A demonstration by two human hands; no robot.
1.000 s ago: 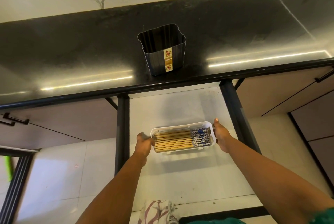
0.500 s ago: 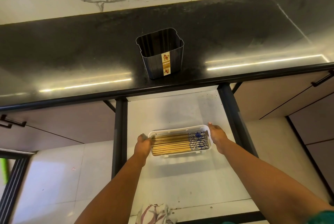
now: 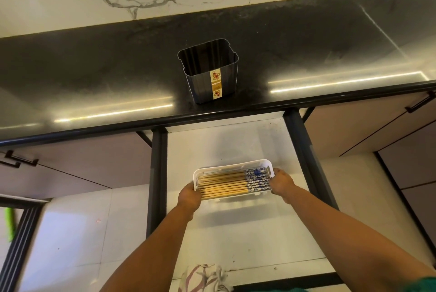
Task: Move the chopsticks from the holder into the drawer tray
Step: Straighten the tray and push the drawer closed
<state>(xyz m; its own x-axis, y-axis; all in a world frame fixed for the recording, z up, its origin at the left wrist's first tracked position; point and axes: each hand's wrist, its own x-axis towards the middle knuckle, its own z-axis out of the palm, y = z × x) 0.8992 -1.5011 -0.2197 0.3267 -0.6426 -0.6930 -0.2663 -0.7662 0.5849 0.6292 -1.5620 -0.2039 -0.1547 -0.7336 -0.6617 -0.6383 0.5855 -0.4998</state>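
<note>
Many chopsticks (image 3: 232,183) lie flat in the white tray (image 3: 207,171), down in the open drawer (image 3: 250,239). Left hand (image 3: 189,198) and right hand (image 3: 282,182) grip its two ends. Light, stiff sticks probably roll, so keep it level. Holder (image 3: 208,72) on the desk (image 3: 94,79) looks empty.

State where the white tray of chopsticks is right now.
In the head view, the white tray sits low and centre in the open drawer, below the holder, gripped by the left hand and right hand.
</note>
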